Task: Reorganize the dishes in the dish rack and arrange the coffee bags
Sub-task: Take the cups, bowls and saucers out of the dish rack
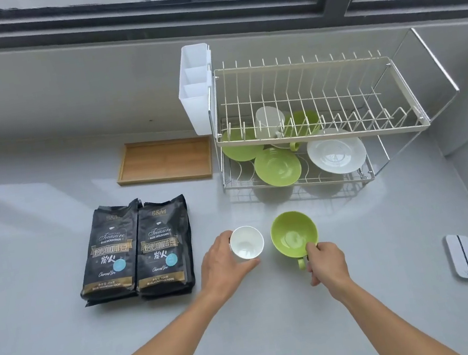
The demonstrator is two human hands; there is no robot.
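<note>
On the grey counter in front of the rack, my left hand (225, 266) wraps around a white cup (246, 242). Beside it my right hand (326, 264) pinches the handle of a green cup (293, 233). Both cups stand upright on the counter. The two-tier wire dish rack (323, 132) holds green saucers (277, 167), a white saucer (336, 151), a white cup (269, 121) and a green cup in its lower tier. Its upper tier is bare. Two black coffee bags (135, 248) lie flat side by side to the left.
A wooden tray (164, 160) lies left of the rack. A white cutlery holder (197, 91) hangs on the rack's left end. A white device (464, 256) rests at the counter's right. The wall and window sill run behind.
</note>
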